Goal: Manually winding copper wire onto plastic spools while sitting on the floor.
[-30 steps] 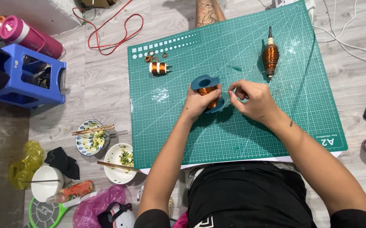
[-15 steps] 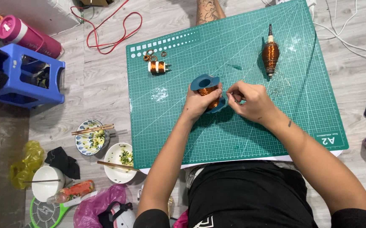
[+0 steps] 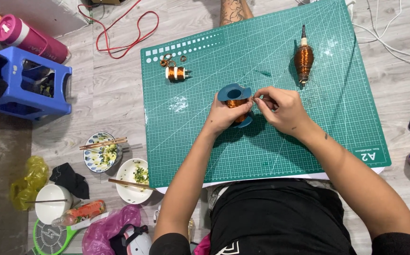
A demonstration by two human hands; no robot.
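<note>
My left hand (image 3: 224, 113) wraps around the blue spool (image 3: 234, 94) of copper wire, holding it at the middle of the green cutting mat (image 3: 271, 151). Just right of the spool, my right hand (image 3: 280, 109) bends at the wrist, fingertips (image 3: 258, 100) pinched shut at its rim; I cannot tell what they pinch.
</note>
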